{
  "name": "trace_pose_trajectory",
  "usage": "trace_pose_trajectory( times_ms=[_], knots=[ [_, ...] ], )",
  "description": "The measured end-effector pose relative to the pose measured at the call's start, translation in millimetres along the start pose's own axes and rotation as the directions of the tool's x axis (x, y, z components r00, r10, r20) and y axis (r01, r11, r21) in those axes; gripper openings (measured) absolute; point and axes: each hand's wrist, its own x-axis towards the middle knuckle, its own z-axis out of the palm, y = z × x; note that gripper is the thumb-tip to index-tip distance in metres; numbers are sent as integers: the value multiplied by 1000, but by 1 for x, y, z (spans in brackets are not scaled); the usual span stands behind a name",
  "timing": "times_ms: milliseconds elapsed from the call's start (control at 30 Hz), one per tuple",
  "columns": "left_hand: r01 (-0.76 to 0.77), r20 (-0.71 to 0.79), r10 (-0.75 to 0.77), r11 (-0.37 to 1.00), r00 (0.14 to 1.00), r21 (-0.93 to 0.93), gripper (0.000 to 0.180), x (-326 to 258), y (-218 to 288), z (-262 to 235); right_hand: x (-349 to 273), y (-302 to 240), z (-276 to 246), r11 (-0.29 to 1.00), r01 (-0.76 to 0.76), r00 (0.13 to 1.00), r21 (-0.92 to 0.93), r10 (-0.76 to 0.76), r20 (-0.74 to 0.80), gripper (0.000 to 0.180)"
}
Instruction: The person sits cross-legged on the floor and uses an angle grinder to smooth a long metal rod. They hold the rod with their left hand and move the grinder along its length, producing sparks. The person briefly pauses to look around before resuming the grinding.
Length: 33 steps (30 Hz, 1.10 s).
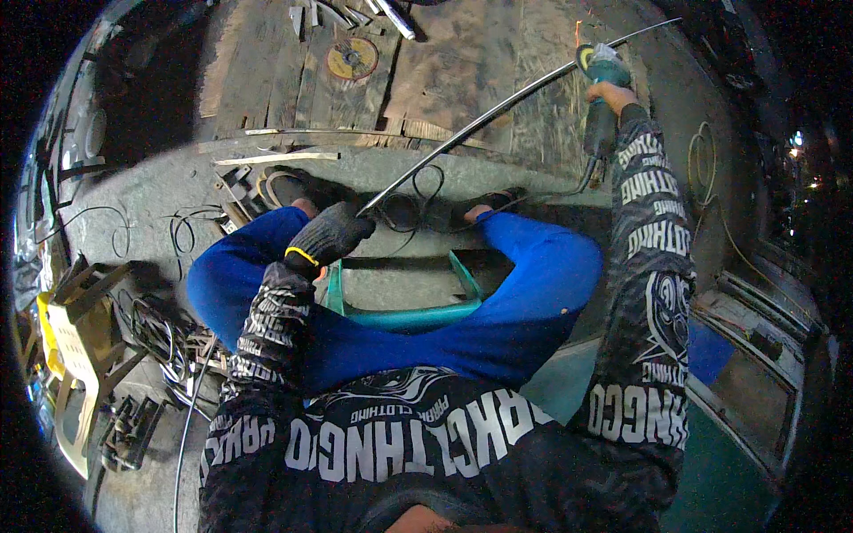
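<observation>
The metal rod was gripped at one end in the closed, gloved left hand, short of the wooden boards' near edge, and was slanted over them. Toward their right edge, the green grinder was clasped in the bare right hand, its wheel set at the rod.

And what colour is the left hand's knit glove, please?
Head view: the knit glove is dark grey with yellow cuff edging.

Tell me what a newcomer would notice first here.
Probably the long metal rod, slanting from the gloved left hand toward the upper right, where the bare right hand holds a green grinder by it. Next come the vivid blue trousers across the middle and a round disc on the wooden boards at the top.
</observation>
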Motion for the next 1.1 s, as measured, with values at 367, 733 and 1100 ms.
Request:
trace_pose_trajectory(
  times_ms=[367,733,1100],
  knots=[
    [-115,73,121,989,990,-89,16,-16,-13,10,-97,-90,73,979,-16,998,-203,27,52,66],
    [-219,32,219,976,975,-9,17,-40,20,-13,-204,-178,144,974,-127,981,188,151,-119,59],
    [-435,-153,478,866,865,245,19,-45,10,3,-266,-229,182,964,-107,992,244,121,-43,64]
  ],
)
